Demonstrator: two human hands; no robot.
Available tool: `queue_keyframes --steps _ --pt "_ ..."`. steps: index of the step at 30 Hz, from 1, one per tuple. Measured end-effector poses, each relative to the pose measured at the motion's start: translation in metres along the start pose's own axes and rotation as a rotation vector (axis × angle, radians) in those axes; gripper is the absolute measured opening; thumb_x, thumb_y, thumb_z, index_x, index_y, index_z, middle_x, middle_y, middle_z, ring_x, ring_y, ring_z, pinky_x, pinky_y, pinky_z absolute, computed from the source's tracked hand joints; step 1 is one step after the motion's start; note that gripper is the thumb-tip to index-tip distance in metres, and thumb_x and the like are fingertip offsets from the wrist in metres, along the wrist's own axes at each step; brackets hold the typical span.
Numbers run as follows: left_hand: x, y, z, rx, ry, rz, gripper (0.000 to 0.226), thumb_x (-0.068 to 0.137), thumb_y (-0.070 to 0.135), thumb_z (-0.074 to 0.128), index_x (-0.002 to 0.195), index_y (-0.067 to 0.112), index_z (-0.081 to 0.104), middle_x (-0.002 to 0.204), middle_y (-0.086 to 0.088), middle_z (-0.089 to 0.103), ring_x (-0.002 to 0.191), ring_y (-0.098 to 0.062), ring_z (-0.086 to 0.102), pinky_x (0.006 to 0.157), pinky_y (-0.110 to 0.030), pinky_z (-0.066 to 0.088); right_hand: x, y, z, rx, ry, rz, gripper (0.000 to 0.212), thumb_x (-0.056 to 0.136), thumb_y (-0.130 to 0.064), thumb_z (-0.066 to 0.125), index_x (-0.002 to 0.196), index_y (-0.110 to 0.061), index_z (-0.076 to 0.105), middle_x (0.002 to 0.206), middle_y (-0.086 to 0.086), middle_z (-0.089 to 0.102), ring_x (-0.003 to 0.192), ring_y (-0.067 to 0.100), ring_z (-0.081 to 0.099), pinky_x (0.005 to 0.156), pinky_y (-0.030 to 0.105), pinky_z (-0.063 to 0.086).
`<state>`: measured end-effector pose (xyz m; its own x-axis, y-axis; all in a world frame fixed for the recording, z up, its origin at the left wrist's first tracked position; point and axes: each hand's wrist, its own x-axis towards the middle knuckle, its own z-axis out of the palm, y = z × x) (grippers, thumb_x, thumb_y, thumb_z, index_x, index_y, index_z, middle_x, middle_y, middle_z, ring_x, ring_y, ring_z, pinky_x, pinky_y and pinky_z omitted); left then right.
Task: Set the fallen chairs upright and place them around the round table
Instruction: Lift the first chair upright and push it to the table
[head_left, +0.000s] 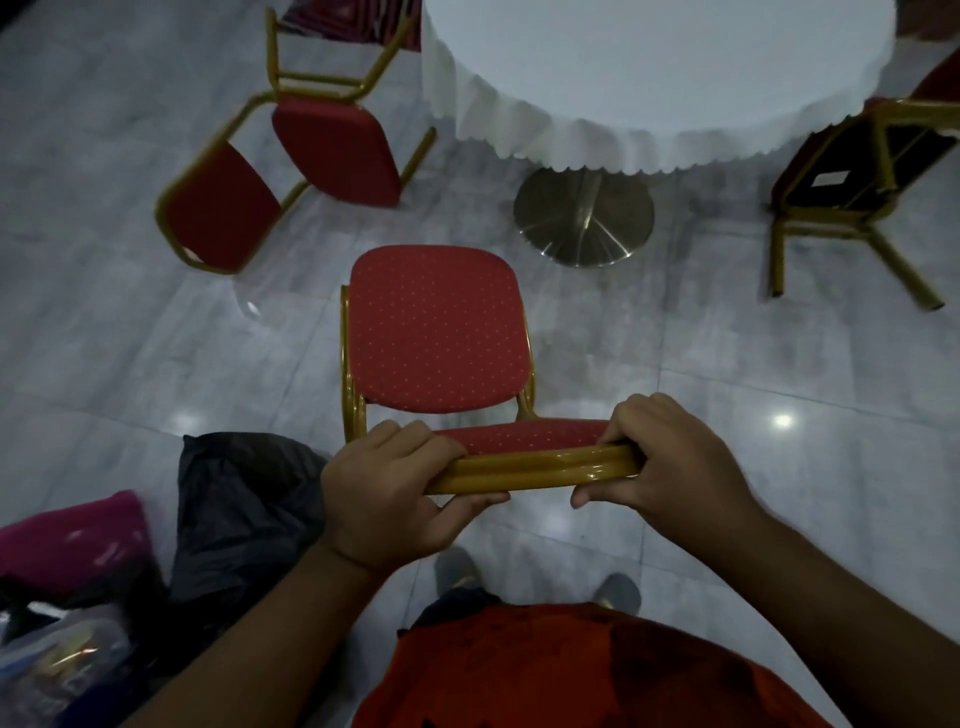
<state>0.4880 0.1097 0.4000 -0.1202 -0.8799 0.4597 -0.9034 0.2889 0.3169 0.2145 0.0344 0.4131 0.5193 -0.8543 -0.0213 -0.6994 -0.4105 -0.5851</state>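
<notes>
A red dotted chair (434, 332) with a gold frame stands upright in front of me, its seat facing the round table (660, 67). My left hand (395, 493) and my right hand (670, 462) both grip the gold top rail of its backrest. The table wears a white cloth and rests on a metal disc base (584, 218). A second red chair (291, 156) lies fallen on the floor to the left of the table. A third chair (852, 192) lies tipped over at the right, its dark underside showing.
A black bag (244, 509) and a magenta cloth (72, 535) lie on the floor at my left, beside a clear plastic bag (57, 660). My feet (535, 582) stand behind the chair. The floor is glossy grey tile.
</notes>
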Motion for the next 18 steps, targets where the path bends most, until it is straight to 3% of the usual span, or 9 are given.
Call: queue_keyframes --steps 9,18 --pt "0.041 -0.007 0.024 -0.098 -0.057 0.204 0.054 0.077 0.074 0.072 0.072 0.02 0.073 0.066 0.006 0.062 0.058 -0.012 0.054 0.05 -0.026 0.043 -0.029 0.015 0.007 0.24 0.25 0.166 0.063 0.049 -0.085 0.073 0.071 -0.029 0.057 0.072 -0.015 0.053 0.075 0.01 0.05 0.062 0.033 0.042" --pt "0.046 -0.012 0.042 -0.185 -0.023 0.178 0.057 0.076 0.075 0.073 0.065 0.019 0.069 0.064 0.007 0.061 0.058 -0.009 0.051 0.057 -0.018 0.032 -0.031 0.008 0.006 0.127 0.301 0.165 0.063 0.052 -0.087 0.07 0.068 -0.028 0.055 0.068 -0.016 0.051 0.071 0.008 0.049 0.058 0.031 0.042"
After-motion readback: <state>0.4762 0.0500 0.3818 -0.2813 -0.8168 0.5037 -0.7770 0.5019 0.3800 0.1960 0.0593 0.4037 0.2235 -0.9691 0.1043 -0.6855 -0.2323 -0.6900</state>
